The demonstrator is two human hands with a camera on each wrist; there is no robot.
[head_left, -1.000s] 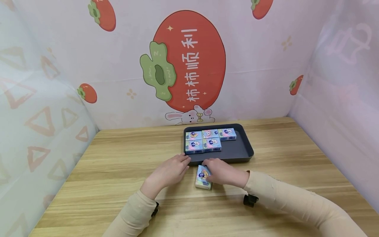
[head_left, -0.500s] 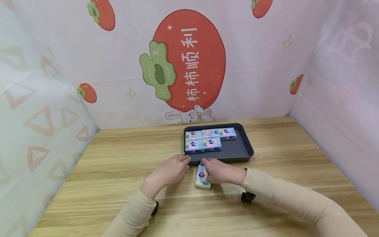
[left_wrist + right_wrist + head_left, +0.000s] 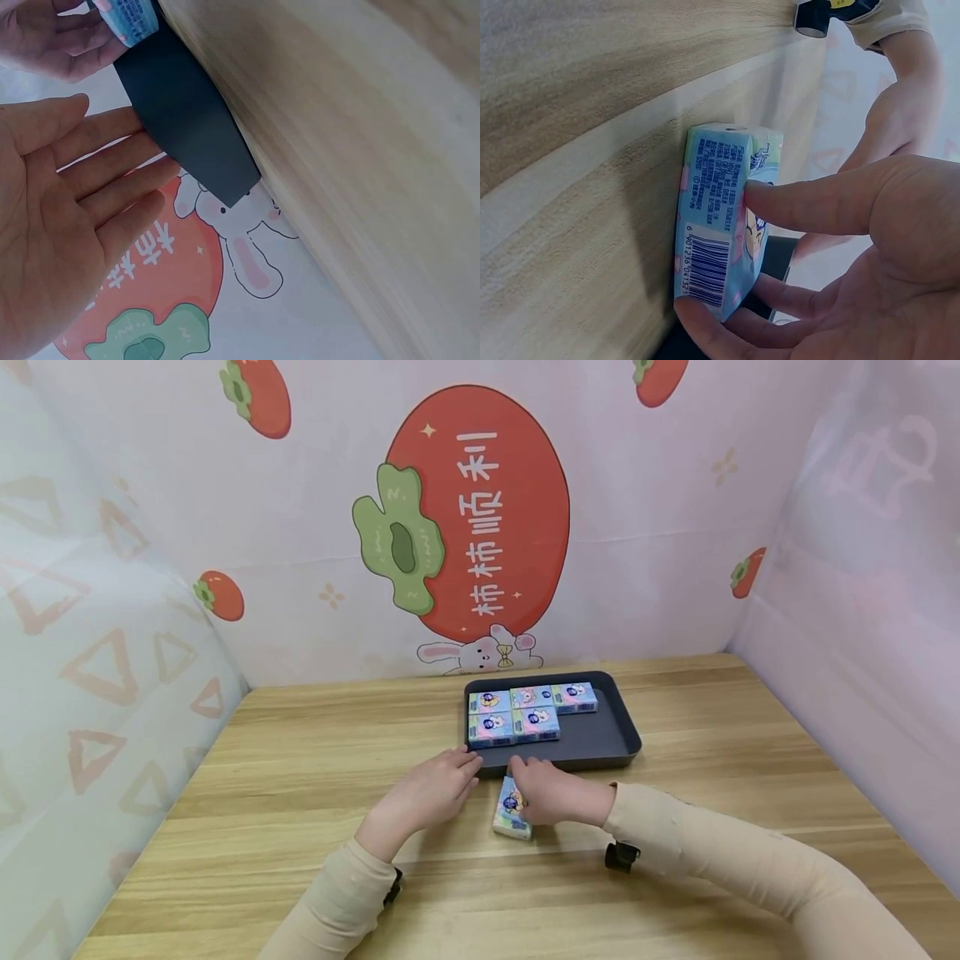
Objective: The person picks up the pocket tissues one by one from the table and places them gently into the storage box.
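A small blue tissue pack [image 3: 510, 810] with a cartoon print lies on the table just in front of the dark grey tray [image 3: 600, 739]. My right hand [image 3: 561, 793] grips this pack; in the right wrist view the thumb presses near one edge and fingertips hold the far end, with the barcode side [image 3: 712, 217] showing. At the tray's front left corner, my left hand [image 3: 431, 789] rests its fingertips on the rim. Those fingers look straight in the left wrist view, touching the tray wall [image 3: 187, 112]. Several similar tissue packs [image 3: 491, 727] sit in the tray.
Packs fill the tray's back and left in two rows, while its right and front floor [image 3: 585, 727] shows bare. The wooden table [image 3: 300, 793] spreads around it. A printed backdrop [image 3: 315, 527] stands right behind the table's back edge.
My right hand and forearm have shifted slightly left, covering a little more of the tissue pack. The pack itself has barely moved. My left hand stays at the tray corner.
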